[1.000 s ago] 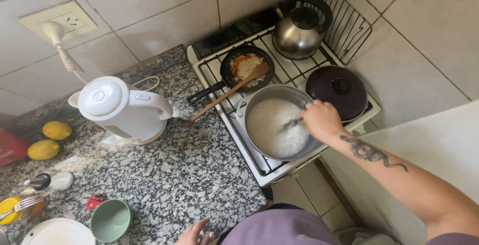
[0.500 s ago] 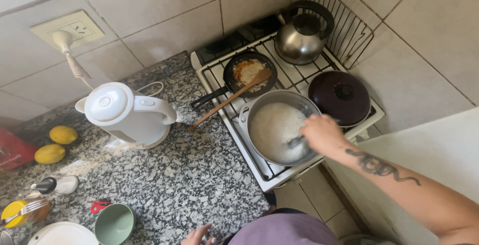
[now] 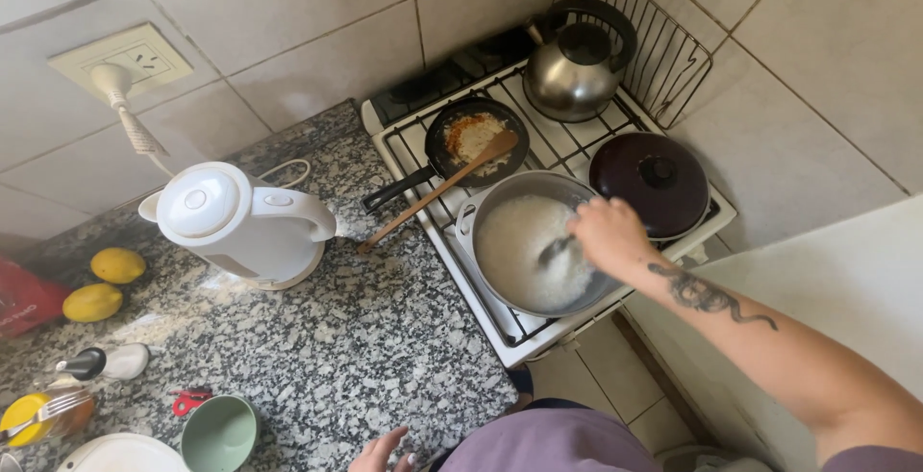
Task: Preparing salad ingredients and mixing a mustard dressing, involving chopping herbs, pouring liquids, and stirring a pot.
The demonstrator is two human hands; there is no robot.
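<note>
Mid-stir: spoon in the rice pot

Evidently the step in hand was stirring. The right hand [image 3: 608,235] was over the near rim of the pot [image 3: 481,205], its fingers [image 3: 588,227] curled tight round the handle of a spoon [image 3: 556,251]; no gap showed between them, a full wrap rather than a pinch. The spoon's dark bowl lay just left of and below the fingertips, sunk in the white rice [image 3: 524,253], near the pot's right wall.

The left hand [image 3: 383,453] rested at the near edge of the counter [image 3: 385,357], well apart from the stove [image 3: 538,145]. Only a few fingers showed at the bottom of the view; they looked loosely spread and held nothing, touching the stone edge or just over it, I could not tell which.

Judgement: stirring was partway, the rice surface uneven round the spoon. A next move would call for keeping the grip closed and sweeping the spoon along the wall without tipping the pot, which no hand steadied.

Around the right fingers: a lidded dark pan [image 3: 649,182] just beyond them, to the right; a kettle [image 3: 575,68] farther back; a frying pan [image 3: 478,137] with a wooden spoon [image 3: 437,193] to the far left. A white electric kettle [image 3: 240,227] stood on the counter, well left; a green cup [image 3: 219,432] sat left of the left hand.
</note>
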